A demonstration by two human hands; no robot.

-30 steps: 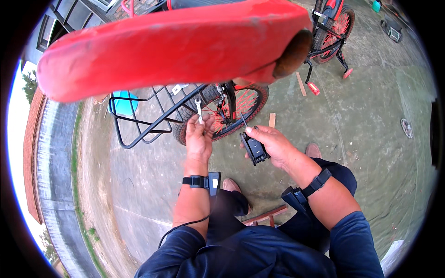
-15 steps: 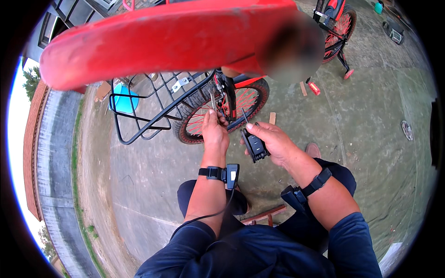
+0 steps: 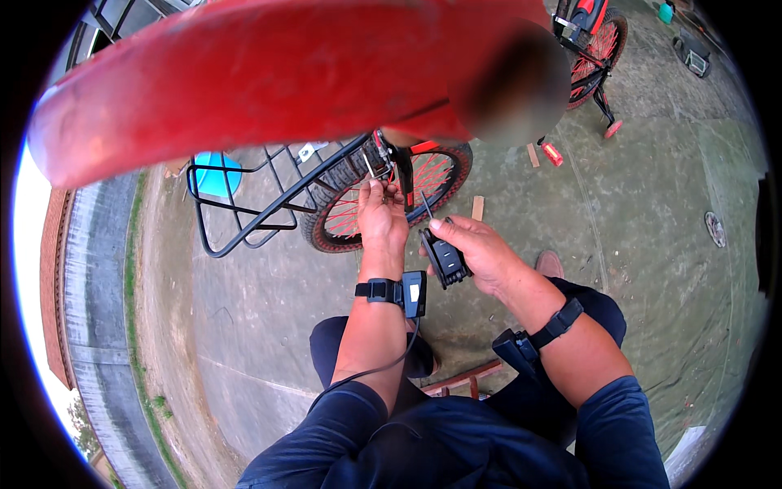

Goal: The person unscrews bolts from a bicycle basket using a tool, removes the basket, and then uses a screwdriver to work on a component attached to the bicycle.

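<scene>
My left hand (image 3: 381,213) is at the spoked wheel (image 3: 326,224) of a red and black bicycle, below the metal fittings beside its tyre. Its fingers are closed around a slim silver wrench (image 3: 369,166), which is partly hidden. In my right hand (image 3: 476,248) is a black folding hex key set (image 3: 446,257), gripped between thumb and fingers. One thin key (image 3: 428,205) is swung out and points up toward the wheel, apart from it. A long red curved part (image 3: 269,90) looms close across the top and covers much of the bicycle.
A black wire rack (image 3: 252,224) juts out left of the wheel, with a blue basin (image 3: 216,174) behind it. A second red bicycle (image 3: 599,57) stands at the far right. On the ground lie a red bottle-like object (image 3: 552,155) and a wooden strip (image 3: 478,209).
My left hand has shifted slightly up toward the fittings, and the wrench has tilted. The red part extends farther left and lower in view. My right hand has barely moved.
</scene>
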